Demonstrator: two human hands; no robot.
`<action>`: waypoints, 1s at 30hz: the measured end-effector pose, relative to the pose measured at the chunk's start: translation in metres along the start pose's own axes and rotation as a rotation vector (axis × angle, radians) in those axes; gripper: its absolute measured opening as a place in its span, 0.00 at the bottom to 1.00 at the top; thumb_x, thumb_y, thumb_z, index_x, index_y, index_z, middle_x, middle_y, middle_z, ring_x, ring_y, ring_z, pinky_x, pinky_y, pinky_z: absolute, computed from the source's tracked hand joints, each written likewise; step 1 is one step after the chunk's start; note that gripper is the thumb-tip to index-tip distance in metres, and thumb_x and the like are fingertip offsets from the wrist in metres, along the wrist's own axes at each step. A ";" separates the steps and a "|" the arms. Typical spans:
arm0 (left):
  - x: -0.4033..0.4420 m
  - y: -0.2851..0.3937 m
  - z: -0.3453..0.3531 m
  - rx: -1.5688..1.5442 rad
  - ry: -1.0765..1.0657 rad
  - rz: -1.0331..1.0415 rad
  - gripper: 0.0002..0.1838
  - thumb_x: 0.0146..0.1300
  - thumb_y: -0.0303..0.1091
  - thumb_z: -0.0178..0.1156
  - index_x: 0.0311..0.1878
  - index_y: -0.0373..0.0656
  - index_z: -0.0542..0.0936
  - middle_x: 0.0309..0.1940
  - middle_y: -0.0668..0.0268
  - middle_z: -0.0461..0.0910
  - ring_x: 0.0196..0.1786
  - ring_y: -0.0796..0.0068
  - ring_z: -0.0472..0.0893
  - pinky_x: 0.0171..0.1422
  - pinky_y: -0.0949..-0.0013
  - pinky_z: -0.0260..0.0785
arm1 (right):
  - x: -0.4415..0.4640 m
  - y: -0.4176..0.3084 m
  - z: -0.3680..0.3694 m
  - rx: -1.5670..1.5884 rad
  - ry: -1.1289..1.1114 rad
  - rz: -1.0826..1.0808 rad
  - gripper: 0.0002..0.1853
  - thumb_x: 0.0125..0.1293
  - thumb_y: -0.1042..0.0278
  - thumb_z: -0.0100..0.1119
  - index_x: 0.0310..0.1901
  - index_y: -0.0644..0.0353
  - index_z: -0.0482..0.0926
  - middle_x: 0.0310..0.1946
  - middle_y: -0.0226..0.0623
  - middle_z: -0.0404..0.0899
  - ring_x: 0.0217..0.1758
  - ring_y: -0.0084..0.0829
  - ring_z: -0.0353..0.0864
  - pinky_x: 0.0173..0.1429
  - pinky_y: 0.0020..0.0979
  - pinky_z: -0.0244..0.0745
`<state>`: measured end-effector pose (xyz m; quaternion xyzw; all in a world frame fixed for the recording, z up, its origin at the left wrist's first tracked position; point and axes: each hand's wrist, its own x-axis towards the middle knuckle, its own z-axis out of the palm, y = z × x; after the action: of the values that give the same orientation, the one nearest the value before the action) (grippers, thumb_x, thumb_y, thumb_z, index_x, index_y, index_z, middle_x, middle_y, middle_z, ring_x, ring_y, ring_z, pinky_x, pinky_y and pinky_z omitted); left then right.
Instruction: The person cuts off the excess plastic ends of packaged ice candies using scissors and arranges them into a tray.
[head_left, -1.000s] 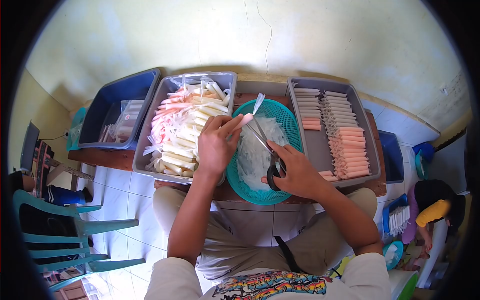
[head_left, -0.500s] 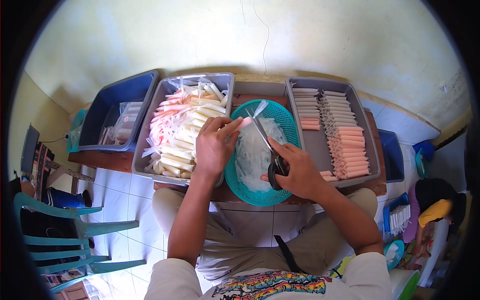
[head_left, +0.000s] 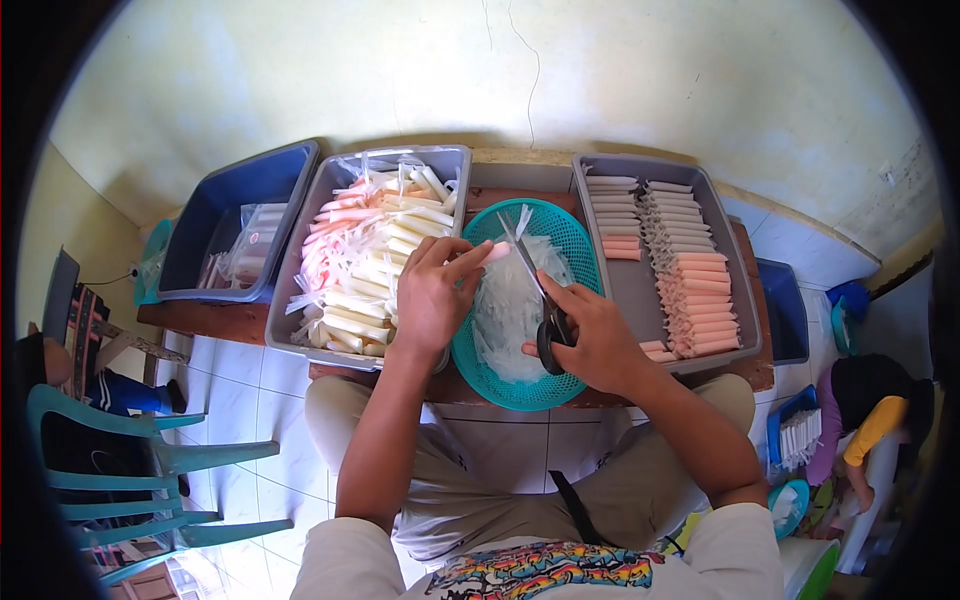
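My left hand (head_left: 436,290) pinches a pink filled plastic tube (head_left: 497,252), its end poking out past the fingertips. My right hand (head_left: 592,335) grips black-handled scissors (head_left: 532,268), whose blades point up beside the tube's end. A clear plastic scrap (head_left: 523,220) shows just beyond the blades and looks apart from the tube. Under both hands is a turquoise mesh basket (head_left: 580,240) with a heap of clear plastic scraps (head_left: 505,325) in it. To the left, a grey tub (head_left: 283,300) holds a jumble of white and pink tubes with loose plastic tails.
On the right, another grey tub (head_left: 640,300) holds trimmed tubes in neat rows, whitish and pink. A dark blue tub (head_left: 185,240) with packed bags stands at far left. Turquoise plastic chairs (head_left: 110,490) are at lower left. Another person (head_left: 870,420) bends over at far right.
The tube's plastic tail, joined to it before, now appears cut off between the scissor blades. My left hand has shifted slightly right. The person at far right has moved an arm.
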<state>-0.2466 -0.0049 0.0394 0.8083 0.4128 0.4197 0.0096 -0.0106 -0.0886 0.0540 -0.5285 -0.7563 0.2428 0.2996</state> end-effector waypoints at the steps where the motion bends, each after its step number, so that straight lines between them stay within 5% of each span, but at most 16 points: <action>1: 0.000 0.000 0.001 0.001 -0.002 -0.001 0.22 0.56 0.22 0.79 0.56 0.50 0.94 0.41 0.65 0.88 0.46 0.62 0.87 0.51 0.59 0.82 | 0.000 0.000 0.000 0.006 -0.004 0.004 0.54 0.58 0.49 0.87 0.82 0.61 0.70 0.40 0.41 0.78 0.36 0.33 0.79 0.44 0.36 0.79; 30: -0.004 -0.005 0.006 0.035 -0.023 0.011 0.21 0.59 0.24 0.78 0.55 0.55 0.95 0.39 0.68 0.88 0.44 0.65 0.86 0.50 0.59 0.82 | -0.003 -0.002 -0.001 0.050 -0.110 0.105 0.53 0.60 0.48 0.86 0.82 0.61 0.69 0.39 0.43 0.78 0.37 0.37 0.80 0.46 0.39 0.77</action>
<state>-0.2467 -0.0022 0.0308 0.8152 0.4156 0.4033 -0.0021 -0.0101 -0.0917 0.0555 -0.5454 -0.7366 0.3057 0.2577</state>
